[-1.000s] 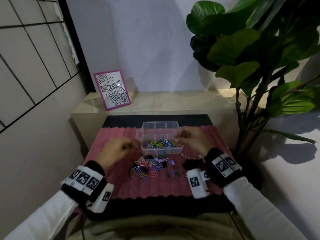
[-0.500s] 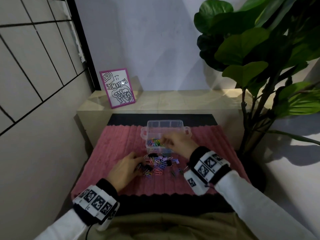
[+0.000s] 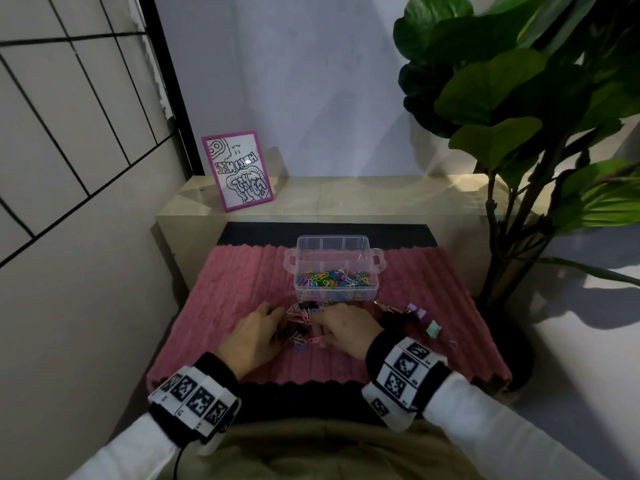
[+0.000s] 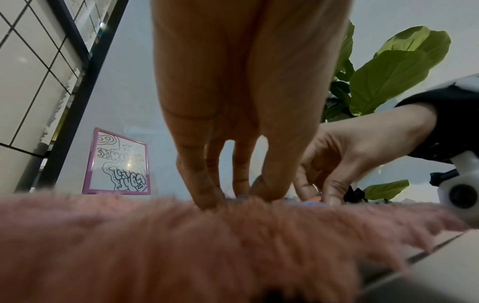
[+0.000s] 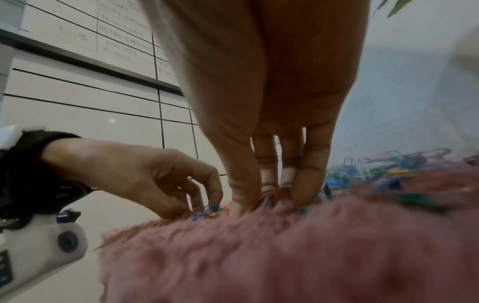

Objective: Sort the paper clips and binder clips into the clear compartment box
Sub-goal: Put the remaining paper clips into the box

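Colours only:
- mat (image 3: 239, 282): pink, ribbed, fuzzy pile; black strip along its far and near edges.
- compartment box (image 3: 335, 244): clear plastic, no tint.
- paper clips in box (image 3: 334, 278): mixed blue, green, pink, yellow, white.
- loose pile (image 3: 300, 322): black binder clips plus pink, purple, blue paper clips.
- binder clips right of the pile (image 3: 420, 313): purple, one mint green (image 3: 433, 329).
- wristbands (image 3: 403, 367): black with white panels of black square-code patterns.
- sleeves (image 3: 512, 431): white.
- picture frame (image 3: 237, 170): magenta border, black doodle lines on white.
- plant (image 3: 502, 95): dark to mid green leaves.
- wall panel (image 3: 69, 109): off-white, black grid lines.
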The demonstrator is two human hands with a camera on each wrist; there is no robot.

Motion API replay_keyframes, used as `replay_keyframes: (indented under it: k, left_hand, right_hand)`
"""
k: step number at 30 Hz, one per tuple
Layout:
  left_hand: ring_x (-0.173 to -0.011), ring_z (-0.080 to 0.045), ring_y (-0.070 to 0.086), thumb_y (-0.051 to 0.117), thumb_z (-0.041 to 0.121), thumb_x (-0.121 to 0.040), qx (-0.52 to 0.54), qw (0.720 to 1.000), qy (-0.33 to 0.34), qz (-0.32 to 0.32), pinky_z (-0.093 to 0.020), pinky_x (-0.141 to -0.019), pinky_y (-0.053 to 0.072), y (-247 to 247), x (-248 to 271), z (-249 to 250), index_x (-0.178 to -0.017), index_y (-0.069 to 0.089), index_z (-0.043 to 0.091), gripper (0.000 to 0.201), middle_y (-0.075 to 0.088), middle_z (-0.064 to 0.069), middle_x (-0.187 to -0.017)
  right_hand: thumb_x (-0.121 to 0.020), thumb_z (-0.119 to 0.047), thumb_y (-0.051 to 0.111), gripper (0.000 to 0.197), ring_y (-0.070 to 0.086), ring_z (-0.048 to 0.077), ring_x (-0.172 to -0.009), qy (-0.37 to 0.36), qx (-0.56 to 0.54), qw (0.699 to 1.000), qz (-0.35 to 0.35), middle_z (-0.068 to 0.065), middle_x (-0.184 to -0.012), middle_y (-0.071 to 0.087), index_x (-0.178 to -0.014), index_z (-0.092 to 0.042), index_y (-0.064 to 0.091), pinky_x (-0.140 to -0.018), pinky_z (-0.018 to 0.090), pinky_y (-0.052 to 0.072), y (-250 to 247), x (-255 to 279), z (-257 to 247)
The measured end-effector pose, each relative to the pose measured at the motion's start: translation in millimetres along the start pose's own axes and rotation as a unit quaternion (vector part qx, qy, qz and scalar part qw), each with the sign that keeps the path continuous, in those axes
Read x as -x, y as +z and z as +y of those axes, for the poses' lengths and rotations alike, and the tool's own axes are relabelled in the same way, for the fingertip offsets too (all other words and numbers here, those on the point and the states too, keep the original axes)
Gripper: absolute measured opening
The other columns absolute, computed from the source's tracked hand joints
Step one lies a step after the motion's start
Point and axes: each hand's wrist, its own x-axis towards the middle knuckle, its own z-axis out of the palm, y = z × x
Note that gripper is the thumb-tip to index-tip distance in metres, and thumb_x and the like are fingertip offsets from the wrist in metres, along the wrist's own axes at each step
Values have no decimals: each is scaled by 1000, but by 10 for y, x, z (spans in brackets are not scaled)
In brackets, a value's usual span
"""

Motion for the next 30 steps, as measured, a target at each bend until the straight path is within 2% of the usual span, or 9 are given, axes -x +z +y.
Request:
replay_keyframes:
  k: [7, 12, 15, 18, 20, 23, 25, 28, 30]
  left_hand:
    - [-92, -28, 55, 64, 23, -79, 26, 999, 19, -1, -36, -79, 43, 17, -30, -60, -92, 53, 11, 21, 52, -8, -102]
    - [-88, -20, 57, 64, 25, -77, 31, 999, 26, 15, -38, -74, 49, 27, -35, -106, -84, 52, 23, 13, 55, 3, -96]
    - [-84, -15, 58, 66, 24, -76, 60, 997, 33, 20, -35, -72, 49, 20, -50, -159, -79, 54, 25, 12, 58, 9, -87]
    - [-72, 5, 54, 69, 17, -75, 108, 993, 36, 23, -8, -67, 37, 2, -71, -191, -76, 62, 23, 9, 60, 12, -79]
    - [-70, 13, 54, 70, 16, -75, 140, 990, 16, 30, -5, -66, 34, -9, -73, -213, -74, 63, 25, 12, 63, 17, -72]
    - [-71, 17, 54, 72, 16, -74, 175, 984, -13, 42, -2, -68, 35, -8, -65, -238, -68, 59, 35, 24, 60, 36, -68]
    - [-70, 18, 54, 73, 14, -72, 191, 980, -25, 43, 0, -68, 35, -21, -54, -230, -65, 56, 38, 30, 56, 45, -68]
    - [-67, 14, 56, 73, 10, -72, 218, 974, -36, 47, -1, -65, 37, -18, -49, -238, -65, 58, 35, 29, 60, 39, -65]
    - [-56, 6, 58, 73, 6, -72, 253, 964, -56, 54, -4, -57, 40, -2, -53, -268, -65, 62, 28, 26, 65, 21, -57]
  right_hand:
    - [-79, -2, 65, 10, 59, 12, -59, 37, -210, 975, 55, -3, -63, 60, -80, -11, 60, -57, 20, 46, -151, 87, 205]
    - [-77, 5, 65, 17, 55, -2, -43, 62, -286, 954, 73, -2, -56, 57, -75, -10, 58, -50, 14, 49, -285, 125, 344]
    - [-74, 5, 69, 24, 57, -4, -45, 68, -284, 953, 79, -3, -59, 60, -69, -16, 59, -55, 14, 51, -328, 148, 413]
    - [-73, 5, 69, 19, 59, -3, -54, 73, -277, 949, 133, -1, -67, 62, -73, -13, 64, -59, 10, 50, -485, 122, 475]
    - [-72, 4, 69, 14, 61, 5, -61, 69, -269, 941, 195, -1, -69, 63, -74, -9, 67, -64, 17, 54, -642, 72, 511]
    - [-73, 7, 67, 12, 58, -6, -53, 67, -262, 926, 262, -4, -67, 60, -80, -3, 68, -53, 6, 47, -848, -33, 537]
    - [-75, 12, 63, 13, 59, -2, -53, 73, -300, 911, 275, -1, -67, 58, -84, 3, 66, -51, 6, 48, -929, -115, 542]
    - [-77, 13, 60, 15, 59, 14, -65, 85, -276, 917, 276, 4, -71, 59, -87, 3, 65, -64, 17, 57, -932, -233, 537]
    - [-78, 12, 58, 18, 61, 18, -77, 102, -203, 943, 242, 11, -84, 65, -90, 1, 66, -78, 27, 56, -877, -295, 554]
